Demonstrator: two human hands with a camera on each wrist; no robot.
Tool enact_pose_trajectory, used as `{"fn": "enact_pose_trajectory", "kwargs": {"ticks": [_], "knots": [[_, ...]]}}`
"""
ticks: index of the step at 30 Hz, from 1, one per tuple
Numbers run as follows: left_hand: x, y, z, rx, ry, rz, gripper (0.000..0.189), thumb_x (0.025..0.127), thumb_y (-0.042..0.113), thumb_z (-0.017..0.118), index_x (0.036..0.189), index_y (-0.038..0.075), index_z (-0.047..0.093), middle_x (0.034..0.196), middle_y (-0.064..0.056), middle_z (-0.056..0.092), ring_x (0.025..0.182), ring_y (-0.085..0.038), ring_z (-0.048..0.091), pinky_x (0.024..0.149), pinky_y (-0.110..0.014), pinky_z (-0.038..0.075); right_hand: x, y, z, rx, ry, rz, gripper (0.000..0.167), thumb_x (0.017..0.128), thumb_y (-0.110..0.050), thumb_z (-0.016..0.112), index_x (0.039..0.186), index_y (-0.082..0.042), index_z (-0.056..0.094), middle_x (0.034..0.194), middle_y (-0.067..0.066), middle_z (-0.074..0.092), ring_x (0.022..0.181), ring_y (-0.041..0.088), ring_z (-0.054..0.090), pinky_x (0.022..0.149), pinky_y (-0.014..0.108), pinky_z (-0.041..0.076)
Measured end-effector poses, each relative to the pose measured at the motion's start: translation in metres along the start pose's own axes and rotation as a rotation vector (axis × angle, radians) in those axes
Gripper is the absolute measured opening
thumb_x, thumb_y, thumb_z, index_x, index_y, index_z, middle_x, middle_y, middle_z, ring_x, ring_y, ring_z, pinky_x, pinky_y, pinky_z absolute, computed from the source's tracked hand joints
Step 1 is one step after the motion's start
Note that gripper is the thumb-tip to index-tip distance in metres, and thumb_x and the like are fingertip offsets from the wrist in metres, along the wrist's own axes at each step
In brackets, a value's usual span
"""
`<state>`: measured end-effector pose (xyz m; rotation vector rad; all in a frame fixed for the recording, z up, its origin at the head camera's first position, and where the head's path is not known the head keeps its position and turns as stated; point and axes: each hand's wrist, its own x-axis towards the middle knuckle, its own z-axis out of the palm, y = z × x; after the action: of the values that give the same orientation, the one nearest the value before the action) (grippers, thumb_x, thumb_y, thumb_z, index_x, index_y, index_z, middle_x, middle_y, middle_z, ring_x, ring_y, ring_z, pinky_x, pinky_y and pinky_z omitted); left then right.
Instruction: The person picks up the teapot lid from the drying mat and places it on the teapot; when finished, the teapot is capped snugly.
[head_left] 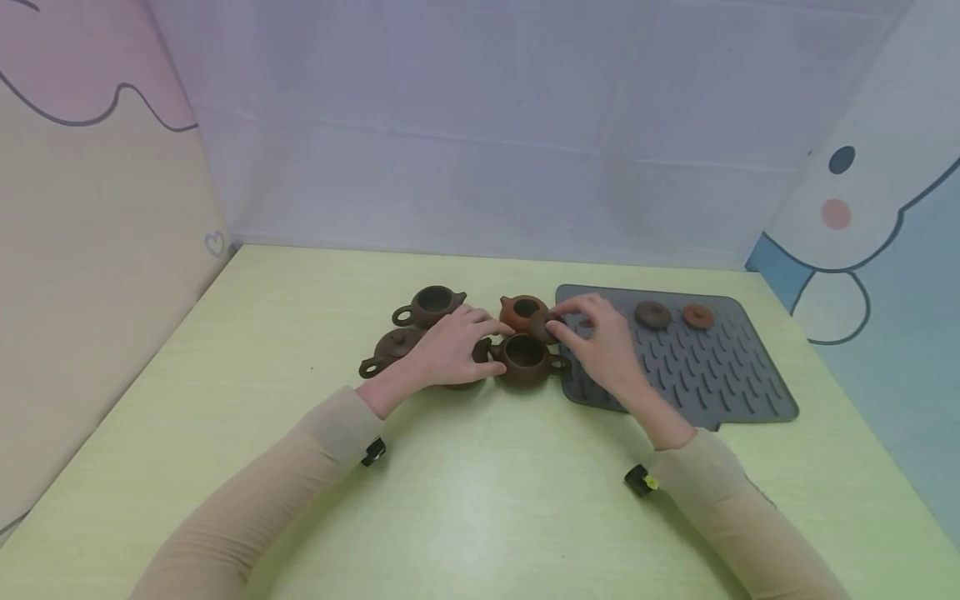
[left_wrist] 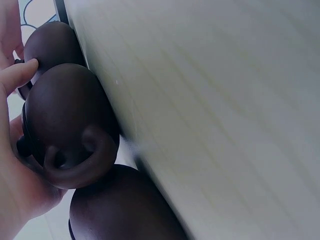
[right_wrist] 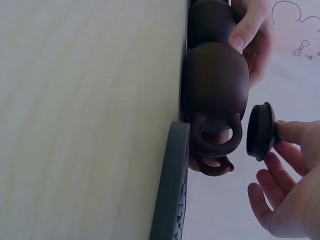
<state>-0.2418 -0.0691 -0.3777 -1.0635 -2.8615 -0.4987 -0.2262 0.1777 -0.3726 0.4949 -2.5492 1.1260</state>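
Observation:
My right hand [head_left: 606, 346] pinches a dark brown teapot lid [right_wrist: 262, 131] between thumb and fingers. The lid is tilted, its underside facing the open dark teapot [head_left: 521, 375], and the right wrist view shows it apart from the rim. My left hand [head_left: 453, 343] holds that teapot at its spout side, thumb on the near wall and a finger by the rim. Beneath the left palm is another dark teapot [left_wrist: 65, 110], mostly hidden from the head view. A reddish-brown teapot [head_left: 516, 312] without a lid stands just behind the open one.
A lidless dark teapot [head_left: 433, 305] stands at the back left, with a lidded one [head_left: 396, 343] in front of it. On the right lies a grey ridged mat [head_left: 738, 367], bearing a dark lid [head_left: 653, 315] and a reddish lid [head_left: 698, 317].

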Motion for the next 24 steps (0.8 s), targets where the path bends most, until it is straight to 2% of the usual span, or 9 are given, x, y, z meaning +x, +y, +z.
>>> {"fn": "enact_pose_trajectory", "kwargs": {"ticks": [7,24], "knots": [[0.0,0.001,0.0,0.003,0.001,-0.001,0.051,0.088,0.043,0.071,0.132,0.021,0.062,0.127,-0.006,0.064,0.122,-0.026,0.053,0.11,-0.044,0.042,-0.001,-0.006,0.006,0.014,-0.028,-0.01,0.021,0.091,-0.023,0.072,0.109,-0.011,0.072,0.109,0.01,0.067,0.108,0.029,0.059,0.092,0.048,0.052],[0.001,-0.001,0.0,0.022,-0.015,-0.005,0.056,0.088,0.045,0.07,0.135,0.017,0.06,0.128,-0.007,0.064,0.123,-0.027,0.053,0.112,-0.045,0.04,-0.004,-0.017,0.013,0.0,-0.121,-0.025,0.018,0.091,-0.021,0.072,0.107,-0.012,0.072,0.111,0.008,0.067,0.105,0.03,0.06,0.089,0.046,0.053]]}}
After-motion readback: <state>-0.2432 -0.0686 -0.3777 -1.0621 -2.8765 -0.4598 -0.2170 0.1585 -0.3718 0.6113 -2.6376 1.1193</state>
